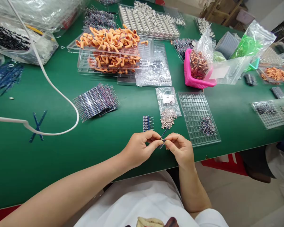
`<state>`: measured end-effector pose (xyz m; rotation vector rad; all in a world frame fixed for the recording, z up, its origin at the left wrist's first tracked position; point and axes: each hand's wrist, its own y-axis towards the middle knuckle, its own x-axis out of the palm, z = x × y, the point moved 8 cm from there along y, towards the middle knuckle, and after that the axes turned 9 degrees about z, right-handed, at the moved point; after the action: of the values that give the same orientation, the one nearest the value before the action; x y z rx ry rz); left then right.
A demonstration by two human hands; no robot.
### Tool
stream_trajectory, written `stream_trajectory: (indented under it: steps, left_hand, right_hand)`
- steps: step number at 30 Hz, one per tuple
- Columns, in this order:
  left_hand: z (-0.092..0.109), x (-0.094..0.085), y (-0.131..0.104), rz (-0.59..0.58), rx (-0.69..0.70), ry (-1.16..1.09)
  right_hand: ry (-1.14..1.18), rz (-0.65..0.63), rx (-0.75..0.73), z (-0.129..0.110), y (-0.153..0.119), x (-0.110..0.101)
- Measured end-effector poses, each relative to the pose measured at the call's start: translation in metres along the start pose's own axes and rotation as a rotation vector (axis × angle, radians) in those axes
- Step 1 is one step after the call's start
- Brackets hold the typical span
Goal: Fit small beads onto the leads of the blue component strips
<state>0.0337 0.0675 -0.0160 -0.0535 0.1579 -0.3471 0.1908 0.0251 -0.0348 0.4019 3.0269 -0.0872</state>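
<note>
Near the table's front edge, my left hand (140,147) pinches a narrow dark blue strip (165,131) that sticks up between its thumb and fingers. Thumb to fingertips, my right hand (181,149) is closed right beside it, at the strip's lower part; what it grips there is too small to make out. Just beyond the fingers lies a heap of small beige discs (168,121), spilling from a clear labelled bag (163,91). To its left is a short row of blue strips with wire leads (148,123). Loose small wired parts (207,126) rest in a clear ribbed tray (191,115) on the right.
A larger stack of wired strips (97,101) lies left of centre, two crossed blue strips (38,126) farther left. A white cable (53,84) loops over the left side. Behind stand trays of orange parts (111,42) and a pink basket (191,82).
</note>
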Motion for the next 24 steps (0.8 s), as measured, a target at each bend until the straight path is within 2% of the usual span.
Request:
stream_trajectory:
  steps: [7, 12, 18, 24]
  left_hand:
    - [-0.01, 0.003, 0.001, -0.008, -0.099, -0.059]
    - [-0.002, 0.004, 0.001, -0.037, -0.02, 0.004]
    - [0.012, 0.004, -0.001, -0.11, 0.151, 0.135]
    - [0.011, 0.008, -0.003, -0.209, 0.122, 0.109]
  right_hand:
    - [0.032, 0.053, -0.062, -0.004, -0.003, -0.005]
    - [0.047, 0.014, -0.032, -0.001, -0.002, -0.004]
    - [0.169, -0.094, 0.09, 0.01, -0.002, 0.001]
    - [0.149, -0.124, 0.117, 0.001, -0.008, -0.001]
